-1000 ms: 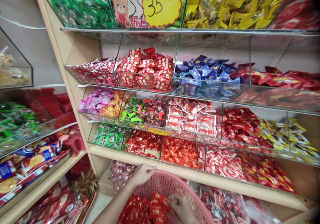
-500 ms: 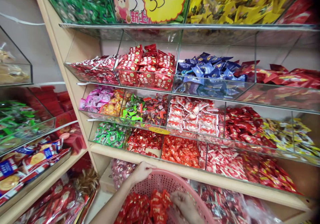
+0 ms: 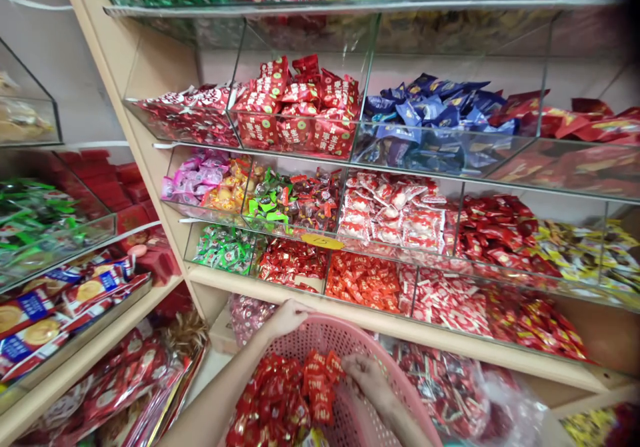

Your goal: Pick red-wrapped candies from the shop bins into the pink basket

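Observation:
A pink perforated plastic basket (image 3: 345, 330) is at the bottom centre, in front of the shelf. My left hand (image 3: 289, 318) is closed over its far rim. Inside the basket lie many shiny red wrapped candies (image 3: 270, 397), with a cluster of orange-red candy packets (image 3: 320, 384) on top. My right hand (image 3: 369, 379) is down in the basket, its fingers curled beside these orange-red packets and its fingertips close against them. What the fingers hold, if anything, is hidden. A bit of yellow wrapper (image 3: 316, 438) shows at the bottom edge.
Ahead, a wooden shelf (image 3: 400, 340) bears tiers of clear bins with wrapped candies: orange-red candies (image 3: 363, 280), pink-white candies (image 3: 450, 300), blue packets (image 3: 435, 114). Below stands a plastic bag of candies (image 3: 440, 387). Another shelf with biscuit packs (image 3: 40, 330) is on the left.
The view has tilted down, so the shelves sit higher in the picture and more of the basket shows. My left hand stays on the rim; my right hand remains beside the orange-red packets.

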`<state>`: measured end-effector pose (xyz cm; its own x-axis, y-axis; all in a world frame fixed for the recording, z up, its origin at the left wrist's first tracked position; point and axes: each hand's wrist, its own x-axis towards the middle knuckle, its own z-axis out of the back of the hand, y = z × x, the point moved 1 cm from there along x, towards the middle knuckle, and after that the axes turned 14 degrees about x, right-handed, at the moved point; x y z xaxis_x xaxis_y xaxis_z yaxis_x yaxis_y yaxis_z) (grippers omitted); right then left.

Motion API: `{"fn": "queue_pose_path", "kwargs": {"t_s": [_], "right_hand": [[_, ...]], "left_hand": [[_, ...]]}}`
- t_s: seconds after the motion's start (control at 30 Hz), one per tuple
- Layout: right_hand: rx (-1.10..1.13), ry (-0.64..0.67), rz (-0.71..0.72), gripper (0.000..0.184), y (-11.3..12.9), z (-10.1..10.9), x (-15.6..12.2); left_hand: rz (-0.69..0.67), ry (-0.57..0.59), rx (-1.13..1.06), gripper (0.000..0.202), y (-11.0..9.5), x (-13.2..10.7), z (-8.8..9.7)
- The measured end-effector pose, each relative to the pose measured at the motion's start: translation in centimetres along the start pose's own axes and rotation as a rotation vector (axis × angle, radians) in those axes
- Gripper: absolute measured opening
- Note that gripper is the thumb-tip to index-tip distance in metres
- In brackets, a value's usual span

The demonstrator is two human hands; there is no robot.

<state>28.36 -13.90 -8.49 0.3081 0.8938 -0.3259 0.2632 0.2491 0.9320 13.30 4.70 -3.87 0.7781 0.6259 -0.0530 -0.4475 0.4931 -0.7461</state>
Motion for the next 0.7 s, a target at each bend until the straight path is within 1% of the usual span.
{"fn": "queue_pose_path", "kwargs": {"t_s": [0.2, 0.33, 0.43, 0.57, 0.63, 0.7], "right_hand": [[0.002, 0.0, -0.006, 0.033, 0.5, -0.3, -0.5], [-0.004, -0.001, -0.042, 0.03, 0.4, -0.8, -0.1], [-0.047, 0.029, -0.059, 0.027, 0.5, -1.7, 0.9], [-0.074, 0.084, -0.065, 0.024, 0.6, -3.8, 2.5], [-0.075, 0.074, -0.069, 0.024, 0.3, -4.6, 3.1], [-0.105, 0.043, -0.033, 0.024, 0.1, -4.9, 3.4]], "left_hand": [[-0.014, 0.005, -0.026, 0.038, -0.1, 0.2, -0.1], [-0.021, 0.015, -0.023, 0.038, 0.3, 0.3, -0.3], [-0.023, 0.016, -0.015, 0.038, 0.8, 0.3, -0.4], [-0.011, 0.012, -0.047, 0.039, 0.9, 0.2, -0.4], [-0.023, 0.008, -0.054, 0.038, 0.7, 0.1, -0.2], [-0.05, -0.01, -0.041, 0.037, 0.5, 0.0, 0.0]]}}
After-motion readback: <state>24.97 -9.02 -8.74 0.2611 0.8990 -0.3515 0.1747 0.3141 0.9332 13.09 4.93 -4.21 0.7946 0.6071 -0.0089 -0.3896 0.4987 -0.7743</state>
